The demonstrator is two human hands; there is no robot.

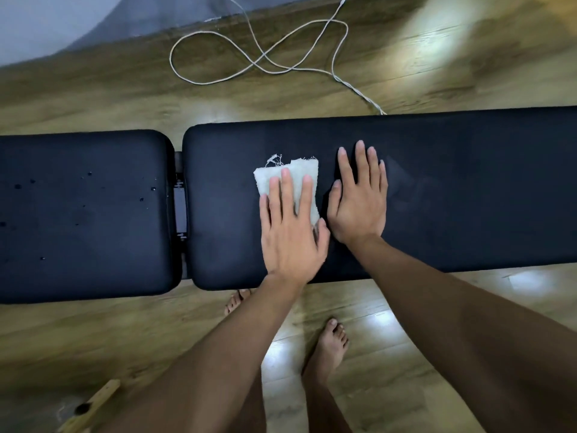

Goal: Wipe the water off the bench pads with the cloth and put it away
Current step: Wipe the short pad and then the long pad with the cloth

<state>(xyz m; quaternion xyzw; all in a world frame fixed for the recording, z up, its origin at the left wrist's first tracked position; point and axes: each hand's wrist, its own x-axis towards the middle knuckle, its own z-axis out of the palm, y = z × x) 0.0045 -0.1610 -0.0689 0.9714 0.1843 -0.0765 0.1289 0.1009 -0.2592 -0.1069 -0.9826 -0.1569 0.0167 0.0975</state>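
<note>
Your left hand (292, 226) presses the white cloth (288, 182) flat on the long pad (468, 189), fingers straight and slightly apart. Your right hand (359, 201) lies flat just beside it. Water drops (84, 195) dot the short pad (84, 214); a white cable (259, 54) loops on the floor behind.

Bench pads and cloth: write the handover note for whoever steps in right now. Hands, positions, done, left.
Left hand: flat, fingers straight, pressing the white cloth onto the long pad, near its left end.
Right hand: flat and open on the long pad, just right of the cloth, holding nothing.
Done: no droplets show on the long pad, though faint streaks show to the right of the hands.
Left: water droplets still dot the short pad on the left; wipe those, then put the cloth away.
</note>
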